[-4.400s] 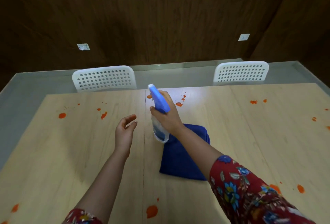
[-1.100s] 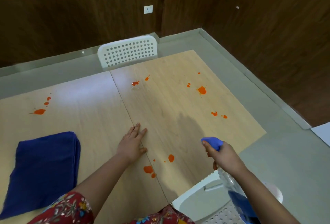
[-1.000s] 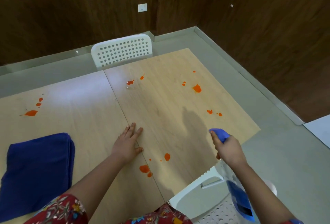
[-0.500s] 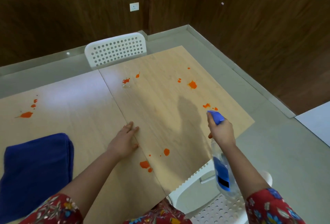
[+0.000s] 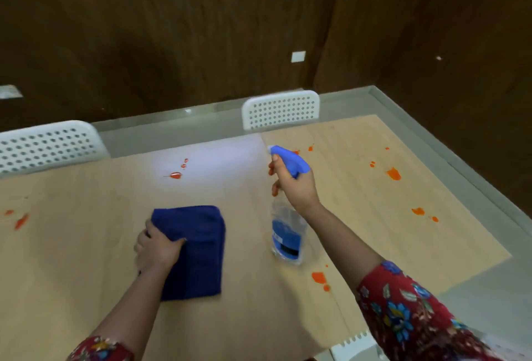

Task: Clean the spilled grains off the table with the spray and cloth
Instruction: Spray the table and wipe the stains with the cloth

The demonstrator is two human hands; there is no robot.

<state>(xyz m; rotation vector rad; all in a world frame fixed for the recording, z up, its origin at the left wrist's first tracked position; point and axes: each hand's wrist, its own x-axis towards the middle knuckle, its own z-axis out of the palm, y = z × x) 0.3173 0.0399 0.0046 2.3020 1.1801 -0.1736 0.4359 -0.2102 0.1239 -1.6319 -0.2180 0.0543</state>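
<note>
Hands: left (image 5: 157, 248) newly on cloth (image 5: 195, 248)

**Both our hands closed in a grip**

Our left hand (image 5: 157, 247) lies palm down, fingers curled over the cloth (image 5: 195, 248). Our right hand (image 5: 295, 187) is raised, wrapped round the spray bottle (image 5: 286, 241) neck, forearm angled inward.

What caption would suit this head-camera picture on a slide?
Left hand grips the blue cloth while right hand holds the spray bottle above an orange-spattered wooden table.
</note>
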